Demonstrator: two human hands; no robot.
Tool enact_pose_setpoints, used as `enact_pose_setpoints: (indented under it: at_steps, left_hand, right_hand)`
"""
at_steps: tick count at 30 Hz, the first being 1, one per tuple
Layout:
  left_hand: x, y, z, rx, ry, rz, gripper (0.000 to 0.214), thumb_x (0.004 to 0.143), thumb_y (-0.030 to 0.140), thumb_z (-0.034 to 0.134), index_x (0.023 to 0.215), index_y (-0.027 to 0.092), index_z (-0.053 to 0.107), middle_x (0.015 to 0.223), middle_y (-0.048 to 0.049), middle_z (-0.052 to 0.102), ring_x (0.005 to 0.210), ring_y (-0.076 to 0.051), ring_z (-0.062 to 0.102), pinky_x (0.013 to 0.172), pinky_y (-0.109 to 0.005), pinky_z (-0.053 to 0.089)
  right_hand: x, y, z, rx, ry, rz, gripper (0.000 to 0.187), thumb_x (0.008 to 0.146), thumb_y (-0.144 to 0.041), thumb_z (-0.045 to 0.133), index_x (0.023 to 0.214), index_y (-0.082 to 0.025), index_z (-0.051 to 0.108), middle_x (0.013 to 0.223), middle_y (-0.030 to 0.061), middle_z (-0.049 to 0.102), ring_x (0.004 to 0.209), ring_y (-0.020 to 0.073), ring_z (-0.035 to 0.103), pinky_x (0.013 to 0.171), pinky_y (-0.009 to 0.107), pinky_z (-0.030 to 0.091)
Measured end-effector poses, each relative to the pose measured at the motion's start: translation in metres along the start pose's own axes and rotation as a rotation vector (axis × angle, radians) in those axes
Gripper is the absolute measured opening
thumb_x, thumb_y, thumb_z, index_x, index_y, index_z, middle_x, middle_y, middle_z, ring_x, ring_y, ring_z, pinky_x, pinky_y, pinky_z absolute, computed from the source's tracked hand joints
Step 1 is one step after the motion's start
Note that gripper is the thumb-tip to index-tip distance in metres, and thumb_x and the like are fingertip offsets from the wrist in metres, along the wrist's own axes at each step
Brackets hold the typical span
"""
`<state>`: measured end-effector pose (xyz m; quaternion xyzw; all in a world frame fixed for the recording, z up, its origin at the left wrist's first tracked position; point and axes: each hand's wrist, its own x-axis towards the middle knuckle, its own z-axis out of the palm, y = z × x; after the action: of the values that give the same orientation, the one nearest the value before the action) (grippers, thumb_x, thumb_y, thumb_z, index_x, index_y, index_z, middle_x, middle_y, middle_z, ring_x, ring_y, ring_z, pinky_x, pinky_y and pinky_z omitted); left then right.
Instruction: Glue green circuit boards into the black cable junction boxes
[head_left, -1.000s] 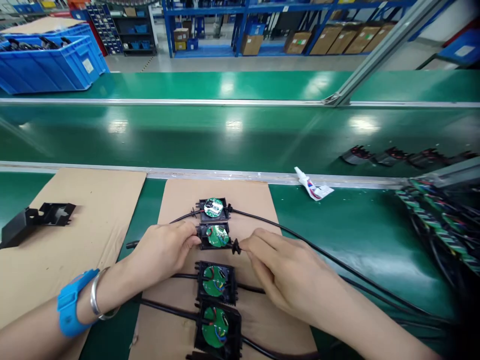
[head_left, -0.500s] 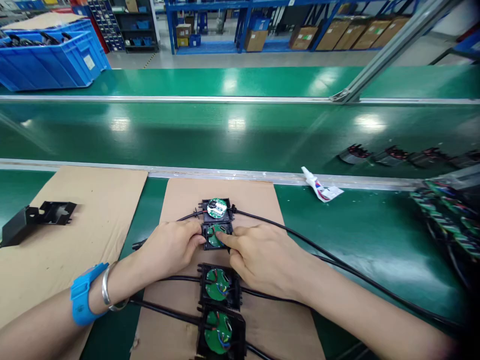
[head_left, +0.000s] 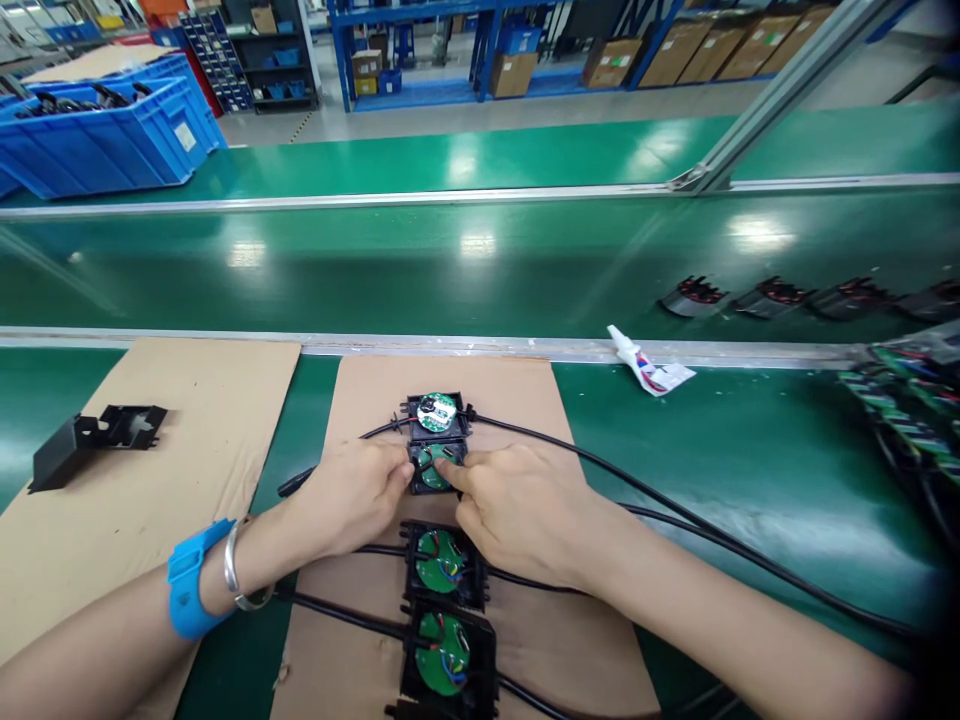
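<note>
Several black plastic housings with round circuit boards stand in a column on a cardboard sheet (head_left: pixel 352 660). My left hand (head_left: pixel 364 492) pinches the left edge of the second housing (head_left: pixel 421 486) from the far end. The index finger of my right hand (head_left: pixel 517 510) presses on that housing's green circuit board (head_left: pixel 433 468), its other fingers curled at the right side. Just beyond lies a housing with a white-topped board (head_left: pixel 436 412). Nearer me are two more housings with green boards (head_left: pixel 441 562) (head_left: pixel 442 655) and coloured wires. Black cables run out on both sides.
Black empty housings (head_left: pixel 71 452) lie on another cardboard sheet (head_left: pixel 217 400) at left. A white tube (head_left: pixel 645 365) rests near the metal rail. Circuit boards (head_left: pixel 911 430) are piled at right, motor-like parts (head_left: pixel 694 297) behind them. A blue bin (head_left: pixel 112 140) stands far left.
The view has shifted slightly, so the surroundings sit a little differently. Both hands keep their places at the second housing, with the right index finger still on its board.
</note>
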<state>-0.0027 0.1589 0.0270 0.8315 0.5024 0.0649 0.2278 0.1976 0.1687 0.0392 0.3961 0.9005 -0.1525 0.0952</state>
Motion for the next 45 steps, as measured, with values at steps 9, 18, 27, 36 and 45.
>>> enact_pose_setpoints:
  at_steps: [9,18,27,36,45]
  left_hand:
    - [0.007,-0.006,0.009,0.295,-0.08,0.003,0.035,0.092,0.015,0.031,0.079,0.013,0.063,0.072,-0.0093,0.066,0.061,-0.018,0.06,0.053,-0.028,0.041]
    - [0.007,0.017,0.005,0.541,-0.031,-0.022,0.022,0.08,0.011,0.044,0.082,0.01,0.066,0.076,-0.0138,0.063,0.064,-0.023,0.059,0.052,-0.03,0.046]
    - [-0.021,0.008,0.033,0.517,0.11,0.146,0.046,0.078,0.001,0.043,0.12,0.011,0.058,0.097,-0.0118,0.064,0.082,-0.023,0.062,0.065,-0.034,0.057]
    - [-0.013,0.005,0.009,0.129,0.19,0.303,0.033,0.084,0.011,0.044,0.112,0.013,0.061,0.112,-0.0122,0.06,0.101,-0.024,0.058,0.087,-0.04,0.053]
    - [-0.005,-0.011,0.028,0.144,0.145,0.468,0.023,0.086,0.005,0.045,0.1,0.013,0.061,0.118,-0.0092,0.062,0.104,-0.022,0.056,0.096,-0.041,0.046]
  right_hand:
    - [-0.003,0.004,0.005,0.049,0.069,-0.005,0.039,0.084,-0.023,0.041,0.113,-0.018,0.067,0.078,0.008,0.07,0.069,0.0243,0.065,0.057,0.034,0.039]
    - [-0.008,-0.008,0.007,0.027,0.059,0.021,0.03,0.085,-0.021,0.038,0.096,-0.015,0.066,0.074,0.0088,0.069,0.063,0.0221,0.063,0.054,0.032,0.032]
    - [-0.009,-0.013,0.006,0.014,0.068,0.072,0.032,0.085,-0.023,0.039,0.099,-0.016,0.067,0.076,0.0103,0.07,0.067,0.0243,0.065,0.057,0.032,0.036]
    - [-0.02,0.01,0.004,0.376,0.134,0.002,0.034,0.079,-0.016,0.049,0.111,-0.016,0.058,0.084,0.0047,0.065,0.074,0.0171,0.058,0.066,0.027,0.04]
    - [-0.022,0.002,0.018,0.222,0.203,0.059,0.013,0.086,-0.015,0.041,0.081,-0.017,0.053,0.076,0.0037,0.058,0.065,0.0162,0.053,0.061,0.028,0.035]
